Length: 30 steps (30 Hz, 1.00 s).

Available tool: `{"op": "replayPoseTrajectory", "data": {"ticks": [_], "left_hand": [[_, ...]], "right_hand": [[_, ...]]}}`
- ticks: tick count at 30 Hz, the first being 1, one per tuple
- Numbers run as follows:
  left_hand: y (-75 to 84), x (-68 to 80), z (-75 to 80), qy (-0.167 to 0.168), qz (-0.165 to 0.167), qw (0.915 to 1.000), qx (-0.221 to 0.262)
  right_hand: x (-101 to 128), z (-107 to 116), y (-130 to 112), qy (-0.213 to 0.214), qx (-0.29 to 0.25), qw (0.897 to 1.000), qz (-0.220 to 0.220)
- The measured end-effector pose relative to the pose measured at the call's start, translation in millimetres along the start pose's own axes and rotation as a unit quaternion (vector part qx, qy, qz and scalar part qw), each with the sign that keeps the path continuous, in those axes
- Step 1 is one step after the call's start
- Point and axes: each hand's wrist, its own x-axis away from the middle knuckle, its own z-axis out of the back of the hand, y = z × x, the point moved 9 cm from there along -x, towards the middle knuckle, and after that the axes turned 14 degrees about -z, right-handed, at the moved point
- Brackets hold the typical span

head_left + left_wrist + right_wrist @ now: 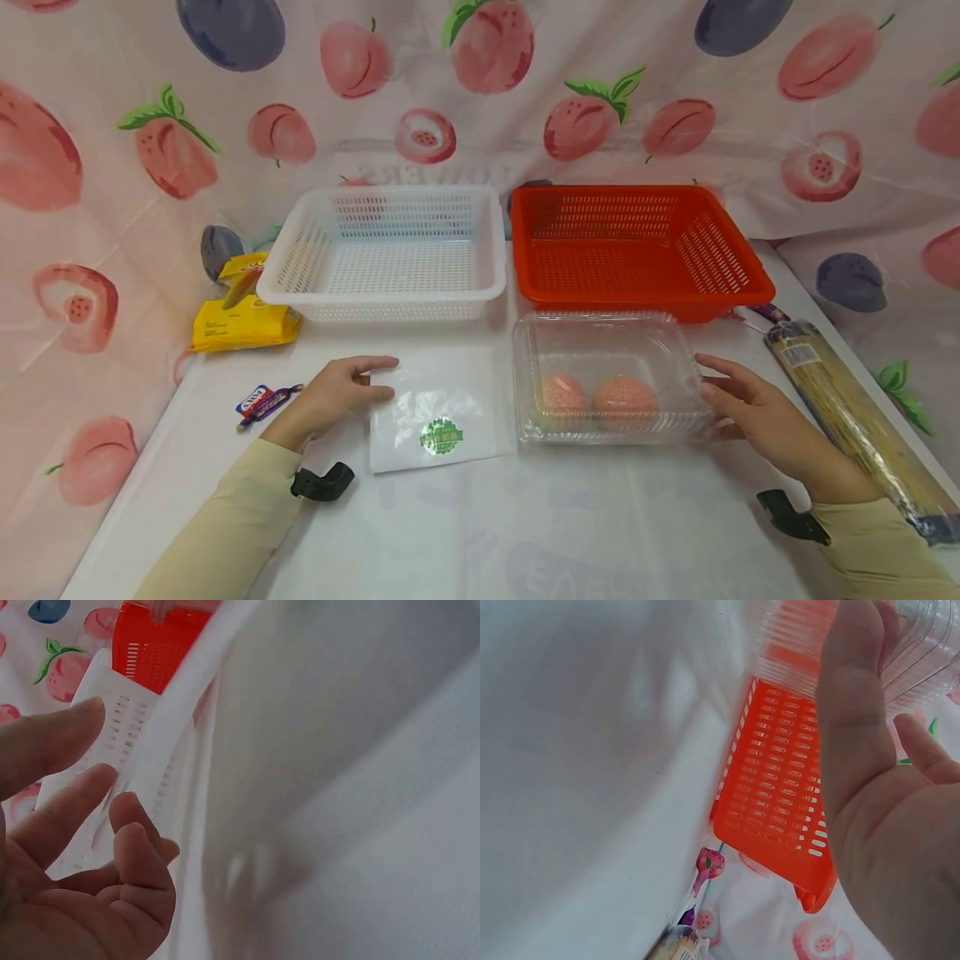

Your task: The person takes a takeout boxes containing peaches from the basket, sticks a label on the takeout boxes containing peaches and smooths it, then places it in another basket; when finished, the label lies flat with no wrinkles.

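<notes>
Fruit-printed cloth is hanging behind and beside a white-covered table. Toward the back, a red basket and a white basket are standing side by side, the red one on the right. Along the right edge, a long clear-wrapped pack is lying at a slant. Just in front of the red basket, a clear plastic container is sitting between the hands, right beside the right hand. Left of it, a white paper bag (its green printed emblem showing near the lower edge) is lying flat, just beside the left hand. Both hands are relaxing open, gripping nothing: the left thumb and forefinger are reaching over the bag's left edge, while the right fingers are spreading at the container's right side; the views are leaving it unclear whether they are touching it. Yellow packaging is lying beside the white basket. Two pink round buns are resting inside the container, and wrapped sweets are lying beyond the left hand.
</notes>
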Motion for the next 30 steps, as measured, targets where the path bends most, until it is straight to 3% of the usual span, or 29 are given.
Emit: {"op": "replayPoseTrajectory", "data": {"ticks": [7, 16, 19, 23, 27, 30], "left_hand": [[9.3, 2.7, -13.4, -0.051, -0.041, 0.9979, 0.007], [13.0, 5.9, -12.6, -0.027, -0.052, 0.9979, 0.028], [13.6, 6.2, -12.1, -0.015, -0.055, 0.9979, 0.031], [13.6, 7.0, -12.8, -0.018, -0.049, 0.9985, 0.018], [12.7, 9.4, -12.3, -0.028, -0.031, 0.999, -0.019], [14.9, 11.3, -9.4, -0.018, -0.021, 0.9993, -0.025]], "right_hand": [[0, 0, -1, 0.004, 0.007, 1.0, -0.001], [0, 0, 0, 0.017, 0.021, 1.0, -0.001], [4, 6, -3, 0.053, 0.037, 0.998, 0.004], [16, 20, -15, 0.134, 0.056, 0.989, 0.034], [33, 28, -35, 0.212, 0.055, 0.974, 0.063], [46, 24, -57, 0.253, 0.026, 0.96, 0.118]]}}
